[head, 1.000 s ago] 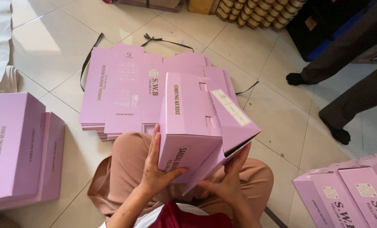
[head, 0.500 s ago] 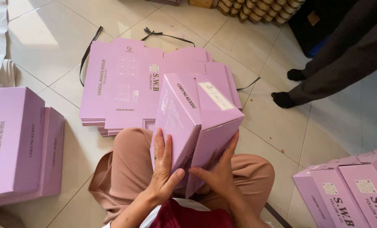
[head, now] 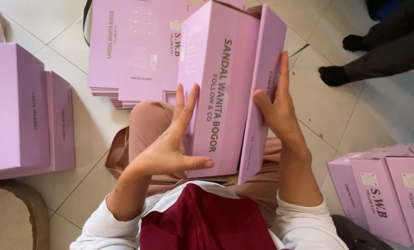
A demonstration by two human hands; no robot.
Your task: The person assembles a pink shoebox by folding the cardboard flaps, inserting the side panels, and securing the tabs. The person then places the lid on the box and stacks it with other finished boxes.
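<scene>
A pink cardboard shoe box (head: 225, 88) with dark print stands on end over my lap, its lid flap slightly ajar along the right side. My left hand (head: 170, 143) lies flat against the box's left side, fingers spread and thumb under its near edge. My right hand (head: 279, 109) presses on the lid flap from the right, fingers pointing up. Both hands hold the box between them.
A stack of flat unfolded pink box blanks (head: 128, 51) lies on the tiled floor ahead. Assembled pink boxes stand at the left (head: 17, 106) and at the lower right (head: 383, 194). Another person's dark-socked feet (head: 336, 74) are at the upper right.
The box has turned from tilted to upright and come closer to me. My hands have shifted from its lower end to its two sides, pressing the lid flap nearly closed.
</scene>
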